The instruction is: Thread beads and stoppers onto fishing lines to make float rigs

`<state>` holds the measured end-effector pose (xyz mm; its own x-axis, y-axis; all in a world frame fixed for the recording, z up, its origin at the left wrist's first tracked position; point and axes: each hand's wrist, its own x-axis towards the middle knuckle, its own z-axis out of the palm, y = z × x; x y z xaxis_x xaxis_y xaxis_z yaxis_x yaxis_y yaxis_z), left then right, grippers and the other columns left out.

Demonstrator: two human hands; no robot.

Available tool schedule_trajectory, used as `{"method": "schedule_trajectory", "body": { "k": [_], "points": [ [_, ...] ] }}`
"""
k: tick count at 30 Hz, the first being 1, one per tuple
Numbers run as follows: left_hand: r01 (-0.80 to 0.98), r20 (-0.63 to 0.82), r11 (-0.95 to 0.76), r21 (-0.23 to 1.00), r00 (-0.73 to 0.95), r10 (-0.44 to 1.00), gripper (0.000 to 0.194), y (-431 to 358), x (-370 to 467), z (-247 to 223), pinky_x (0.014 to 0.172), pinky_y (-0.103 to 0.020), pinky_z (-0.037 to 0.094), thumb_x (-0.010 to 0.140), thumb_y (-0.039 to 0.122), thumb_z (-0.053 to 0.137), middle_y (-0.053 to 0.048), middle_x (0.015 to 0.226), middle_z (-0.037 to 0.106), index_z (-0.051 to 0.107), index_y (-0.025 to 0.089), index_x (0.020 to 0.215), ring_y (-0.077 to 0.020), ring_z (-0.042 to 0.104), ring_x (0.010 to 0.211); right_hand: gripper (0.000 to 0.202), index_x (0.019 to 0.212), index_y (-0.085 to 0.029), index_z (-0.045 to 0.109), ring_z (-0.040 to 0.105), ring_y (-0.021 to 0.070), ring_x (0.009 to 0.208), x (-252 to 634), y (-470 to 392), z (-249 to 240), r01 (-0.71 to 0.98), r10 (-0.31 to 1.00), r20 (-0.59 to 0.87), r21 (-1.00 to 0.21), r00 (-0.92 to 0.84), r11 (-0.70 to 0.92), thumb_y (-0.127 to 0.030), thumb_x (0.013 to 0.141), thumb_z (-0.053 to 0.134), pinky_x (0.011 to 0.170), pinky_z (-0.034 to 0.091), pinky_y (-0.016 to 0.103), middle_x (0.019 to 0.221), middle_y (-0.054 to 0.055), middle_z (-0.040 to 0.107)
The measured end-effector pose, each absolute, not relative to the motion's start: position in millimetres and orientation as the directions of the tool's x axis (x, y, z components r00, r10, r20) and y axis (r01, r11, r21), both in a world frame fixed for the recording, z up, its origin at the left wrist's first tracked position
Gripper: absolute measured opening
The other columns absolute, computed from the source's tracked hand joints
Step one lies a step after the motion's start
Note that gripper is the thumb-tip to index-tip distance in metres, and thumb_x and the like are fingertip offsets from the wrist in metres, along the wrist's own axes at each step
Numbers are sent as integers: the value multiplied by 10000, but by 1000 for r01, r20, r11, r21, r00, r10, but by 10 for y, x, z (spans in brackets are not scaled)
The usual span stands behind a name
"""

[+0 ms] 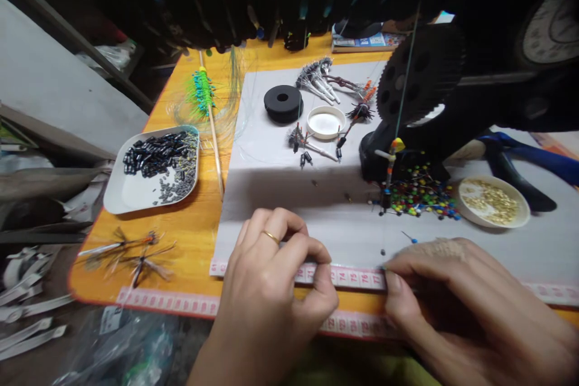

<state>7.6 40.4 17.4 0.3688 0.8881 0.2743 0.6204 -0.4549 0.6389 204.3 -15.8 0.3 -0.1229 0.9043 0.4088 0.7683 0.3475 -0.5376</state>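
My left hand [280, 277], with a gold ring, is closed in a pinch over the pink measuring tape [353, 276] along the board's front edge. Any thin thing between its fingertips is too fine to make out. To its right, my right hand [452, 295] pinches thumb against forefinger at the same tape, and what it holds is hidden. A tiny dark bead [382, 251] lies just beyond the right fingertips. Behind that hand, a blue-headed pin [413, 240] rests on the white board [280, 223]. A second tape strip [176, 301] runs along the table edge.
A white tray [136, 196] of black tubes and small grey pieces stands left. Colourful pins [420, 193] are heaped near a dish [520, 217] of brass bits and blue-handled pliers [520, 163]. A black geared device [420, 72] overhangs the right. A black spool [283, 104] sits behind.
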Motion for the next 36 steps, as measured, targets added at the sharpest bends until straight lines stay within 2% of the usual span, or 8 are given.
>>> {"method": "schedule_trajectory", "body": {
  "k": [14, 21, 30, 33, 36],
  "points": [
    [610, 231, -444, 656, 398, 888, 147, 414, 42, 206, 710, -351, 438, 743, 30, 636, -35, 834, 567, 629, 177, 741, -200, 522, 831, 115, 919, -205, 604, 572, 197, 728, 2045, -153, 7, 773, 906, 400, -529, -135, 349, -144, 830, 644, 617, 450, 331, 793, 37, 611],
    [605, 221, -437, 665, 399, 890, 153, 417, 27, 213, 710, -358, 438, 754, 28, 622, -36, 836, 573, 636, 180, 740, -205, 524, 833, 101, 882, -207, 594, 566, 193, 721, 1990, -158, 24, 778, 899, 430, -536, -80, 326, -126, 836, 632, 642, 431, 338, 768, 28, 605],
    [615, 213, -453, 646, 424, 880, 156, 436, 12, 195, 728, -353, 441, 752, 29, 640, -31, 854, 574, 638, 185, 759, -200, 522, 848, 99, 874, -206, 588, 565, 186, 716, 1963, -164, 39, 779, 917, 396, -559, -50, 284, -120, 843, 624, 634, 431, 331, 777, 25, 599],
    [607, 238, -465, 644, 419, 877, 155, 441, 10, 200, 712, -338, 453, 756, 36, 640, -27, 841, 570, 634, 190, 751, -191, 528, 831, 104, 877, -212, 588, 576, 187, 707, 1966, -160, 33, 773, 918, 394, -571, -40, 278, -121, 840, 622, 625, 440, 330, 775, 22, 607],
    [553, 329, -516, 654, 407, 852, 172, 423, 16, 238, 685, -295, 471, 767, 20, 625, -31, 841, 571, 636, 192, 770, -179, 535, 842, 126, 882, -213, 577, 586, 188, 736, 1977, -166, 52, 751, 916, 400, -592, -42, 293, -102, 838, 618, 631, 456, 322, 796, 26, 608]
  ]
}}
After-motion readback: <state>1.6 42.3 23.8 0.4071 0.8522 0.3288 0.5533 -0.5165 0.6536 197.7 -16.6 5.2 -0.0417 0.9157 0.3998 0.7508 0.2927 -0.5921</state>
